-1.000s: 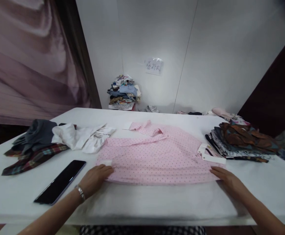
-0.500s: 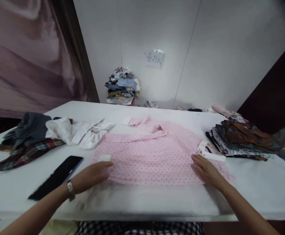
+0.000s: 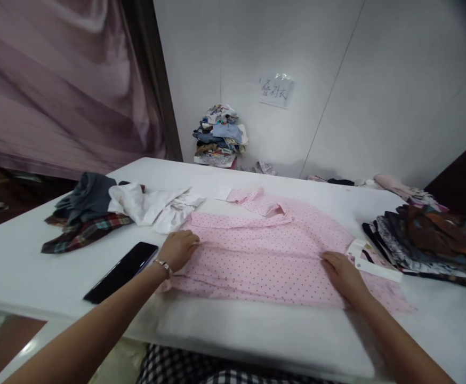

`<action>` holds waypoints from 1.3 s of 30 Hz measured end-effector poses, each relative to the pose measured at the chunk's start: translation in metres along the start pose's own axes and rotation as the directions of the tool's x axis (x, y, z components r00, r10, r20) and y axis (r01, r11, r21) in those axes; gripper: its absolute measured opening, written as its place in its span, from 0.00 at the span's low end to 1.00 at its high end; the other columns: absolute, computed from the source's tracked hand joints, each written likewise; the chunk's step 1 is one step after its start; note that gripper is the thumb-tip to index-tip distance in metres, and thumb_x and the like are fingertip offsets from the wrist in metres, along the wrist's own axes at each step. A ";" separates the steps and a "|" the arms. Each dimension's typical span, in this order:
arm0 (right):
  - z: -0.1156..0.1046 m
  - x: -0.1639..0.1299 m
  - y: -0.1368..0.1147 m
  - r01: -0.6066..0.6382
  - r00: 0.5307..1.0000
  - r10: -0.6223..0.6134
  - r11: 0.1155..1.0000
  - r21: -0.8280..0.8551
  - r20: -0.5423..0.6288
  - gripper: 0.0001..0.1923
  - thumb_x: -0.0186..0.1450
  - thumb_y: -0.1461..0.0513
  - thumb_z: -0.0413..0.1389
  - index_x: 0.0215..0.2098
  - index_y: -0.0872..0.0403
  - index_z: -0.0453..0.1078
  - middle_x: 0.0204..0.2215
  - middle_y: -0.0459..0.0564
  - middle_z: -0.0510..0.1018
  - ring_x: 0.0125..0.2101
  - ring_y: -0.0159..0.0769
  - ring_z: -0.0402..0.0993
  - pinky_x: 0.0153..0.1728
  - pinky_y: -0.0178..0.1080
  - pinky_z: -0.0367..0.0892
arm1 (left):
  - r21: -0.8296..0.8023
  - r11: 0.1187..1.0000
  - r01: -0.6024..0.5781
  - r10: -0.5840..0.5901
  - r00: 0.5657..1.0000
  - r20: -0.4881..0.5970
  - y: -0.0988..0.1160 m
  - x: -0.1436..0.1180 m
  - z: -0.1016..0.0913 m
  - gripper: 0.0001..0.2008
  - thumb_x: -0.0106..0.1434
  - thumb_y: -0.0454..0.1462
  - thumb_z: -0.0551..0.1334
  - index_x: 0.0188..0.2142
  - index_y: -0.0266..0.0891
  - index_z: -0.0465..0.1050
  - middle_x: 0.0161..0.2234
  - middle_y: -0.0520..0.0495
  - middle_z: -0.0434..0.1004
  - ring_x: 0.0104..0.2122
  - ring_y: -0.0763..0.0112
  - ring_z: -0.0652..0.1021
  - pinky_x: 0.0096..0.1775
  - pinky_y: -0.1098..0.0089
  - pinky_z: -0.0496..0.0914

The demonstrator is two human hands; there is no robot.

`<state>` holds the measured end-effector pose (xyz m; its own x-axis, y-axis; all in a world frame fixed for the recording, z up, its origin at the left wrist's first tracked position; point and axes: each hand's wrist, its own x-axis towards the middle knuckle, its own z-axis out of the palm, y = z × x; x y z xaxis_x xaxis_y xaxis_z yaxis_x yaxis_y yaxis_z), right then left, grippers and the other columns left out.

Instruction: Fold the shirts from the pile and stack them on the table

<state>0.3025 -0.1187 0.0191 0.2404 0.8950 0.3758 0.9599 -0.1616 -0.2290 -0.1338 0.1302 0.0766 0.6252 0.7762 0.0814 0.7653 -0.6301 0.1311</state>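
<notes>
At the far left of the white table (image 3: 25,272) lay a heap of plaid and grey clothes (image 3: 85,213) with a crumpled white garment (image 3: 157,205) beside it, and nearer the person a dark phone (image 3: 123,271) lay face up, bare of any readable mark. Just right of the phone the left hand (image 3: 181,249), a bracelet at its wrist, rested palm down on the left edge of the pink dotted shirt (image 3: 257,256); its fingers looked curled onto the cloth, though whether they pinched a fold could not be told. The shirt lay spread flat across the middle of the table, collar toward the wall. The right hand (image 3: 343,274) lay flat with fingers loosely together on the shirt's right part, near a white tag (image 3: 371,261) whose print was too small to read. To do this smoothing well, it seemed wise to keep both palms low and draw the cloth outward evenly, so no crease got trapped under the folded side. Farther right sat a stack of patterned dark garments (image 3: 428,240). On the wall behind, a paper sign (image 3: 275,90) bore handwritten characters, too blurred to read with certainty.
</notes>
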 end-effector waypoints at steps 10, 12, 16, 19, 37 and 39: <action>0.015 0.006 0.006 -0.018 0.999 0.017 1.000 0.019 0.048 0.19 0.67 0.59 0.45 0.48 0.52 0.74 0.49 0.55 0.76 0.49 0.45 0.72 0.50 0.49 0.68 | -0.063 0.998 -0.004 -0.003 0.993 -0.117 -0.004 0.042 0.024 0.24 0.63 0.46 0.53 0.54 0.38 0.69 0.58 0.37 0.68 0.58 0.53 0.67 0.58 0.53 0.58; 0.003 0.029 0.001 -0.051 0.996 0.046 0.996 0.073 0.077 0.19 0.66 0.59 0.45 0.51 0.51 0.72 0.50 0.53 0.76 0.50 0.44 0.72 0.50 0.48 0.68 | -0.069 0.998 -0.016 0.009 0.995 -0.101 0.001 0.048 0.041 0.25 0.64 0.46 0.51 0.56 0.38 0.67 0.61 0.37 0.63 0.61 0.52 0.63 0.60 0.49 0.55; -0.011 0.108 -0.020 -0.051 0.997 0.042 0.991 0.125 0.070 0.20 0.67 0.60 0.44 0.50 0.51 0.73 0.50 0.53 0.76 0.51 0.45 0.71 0.51 0.49 0.66 | -0.070 0.997 0.035 -0.035 0.999 0.005 0.006 0.052 0.064 0.27 0.65 0.46 0.48 0.60 0.38 0.62 0.64 0.37 0.58 0.64 0.51 0.57 0.61 0.46 0.52; -0.003 0.181 -0.047 -0.057 0.993 0.042 0.989 0.135 0.113 0.19 0.68 0.61 0.43 0.48 0.52 0.74 0.51 0.52 0.76 0.52 0.45 0.70 0.53 0.49 0.64 | -0.054 0.998 0.042 -0.041 0.999 0.014 0.006 0.051 0.064 0.27 0.66 0.46 0.47 0.61 0.38 0.62 0.64 0.38 0.57 0.64 0.52 0.57 0.61 0.47 0.50; 0.110 0.343 -0.120 -0.416 0.891 0.427 0.626 0.660 0.155 0.05 0.60 0.65 0.54 0.26 0.54 0.67 0.26 0.47 0.75 0.37 0.39 0.74 0.39 0.39 0.69 | -0.095 0.993 0.077 -0.079 0.997 -0.016 0.011 0.046 0.059 0.25 0.67 0.44 0.45 0.59 0.40 0.64 0.63 0.42 0.61 0.63 0.56 0.60 0.61 0.49 0.53; 0.077 0.353 -0.095 -0.354 0.852 0.519 0.473 0.807 0.069 0.04 0.59 0.66 0.51 0.26 0.53 0.65 0.22 0.43 0.72 0.31 0.35 0.73 0.33 0.36 0.70 | -0.093 0.992 0.081 -0.083 0.997 -0.011 0.012 0.047 0.058 0.26 0.67 0.44 0.45 0.60 0.38 0.63 0.63 0.41 0.61 0.63 0.56 0.60 0.61 0.50 0.53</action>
<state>0.2852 0.2447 0.1044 0.6933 0.7072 0.1390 0.2527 -0.0579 -0.9658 -0.0864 0.1584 0.0246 0.5580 0.8259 0.0810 0.7961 -0.5603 0.2287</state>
